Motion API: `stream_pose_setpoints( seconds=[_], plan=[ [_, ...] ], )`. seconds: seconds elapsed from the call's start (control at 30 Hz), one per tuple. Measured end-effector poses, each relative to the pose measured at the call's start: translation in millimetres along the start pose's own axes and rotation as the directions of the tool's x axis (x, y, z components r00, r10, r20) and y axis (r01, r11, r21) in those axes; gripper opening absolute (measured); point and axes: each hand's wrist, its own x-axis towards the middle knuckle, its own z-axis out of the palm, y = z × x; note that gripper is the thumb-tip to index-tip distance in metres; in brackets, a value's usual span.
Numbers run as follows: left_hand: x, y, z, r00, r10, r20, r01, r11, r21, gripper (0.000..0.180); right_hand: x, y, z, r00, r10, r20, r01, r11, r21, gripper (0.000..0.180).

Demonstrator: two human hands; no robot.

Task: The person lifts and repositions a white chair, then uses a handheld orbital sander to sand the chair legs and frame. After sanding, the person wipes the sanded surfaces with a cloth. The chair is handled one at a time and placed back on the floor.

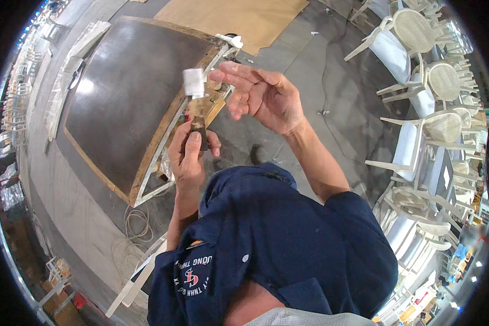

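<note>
My left hand (187, 157) is closed round the dark handle of a short flat tool (200, 120), which looks like a putty knife with a stained tan blade. Just beyond the blade is a small white blurred block (194, 83); whether it touches the tool cannot be made out. To the right, my right hand (266, 100) is raised with its palm showing and its fingers stretched out, holding nothing. Both hands are over the near right edge of a large dark panel (130, 92) with a wooden border and a white-edged frame.
Light-framed chairs with pale seats (407, 146) line the right side. A brown sheet (228, 22) lies on the floor beyond the panel. Long whitish strips (73, 70) are at its left. A coiled cable (137, 223) and white bars (138, 280) lie at the lower left.
</note>
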Motion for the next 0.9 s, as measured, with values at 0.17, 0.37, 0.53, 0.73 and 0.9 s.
stream_pose_setpoints(
  seconds=[0.17, 0.37, 0.53, 0.73, 0.9],
  plan=[
    [-6.0, -4.4, -25.1, 0.997, 0.077, 0.025, -0.079, 0.991, 0.111, 0.019, 9.4, 30.6, -6.4, 0.992, 0.000, 0.128, -0.035, 0.961, 0.274, 0.059],
    [-18.4, 2.1, -46.4, 0.994, -0.013, -0.107, 0.033, 0.981, 0.189, 0.019, 16.4, 61.0, 4.4, 0.998, 0.054, 0.017, -0.056, 0.945, 0.322, 0.060],
    [-20.5, 2.8, -56.2, 0.996, 0.032, -0.085, -0.012, 0.972, 0.235, 0.023, 17.0, 83.2, 6.5, 0.997, 0.007, -0.082, 0.018, 0.954, 0.298, 0.041],
    [-22.2, -16.0, -76.6, 0.999, -0.025, -0.046, 0.035, 0.969, 0.245, 0.020, 14.4, 90.4, -1.3, 0.975, 0.052, -0.218, -0.008, 0.981, 0.195, 0.025],
    [-55.0, -107.8, -130.6, 0.910, -0.359, -0.208, 0.414, 0.775, 0.477, 0.028, -14.6, 111.9, -41.9, 0.889, 0.061, -0.455, -0.043, 0.998, 0.051, 0.031]
  ],
)
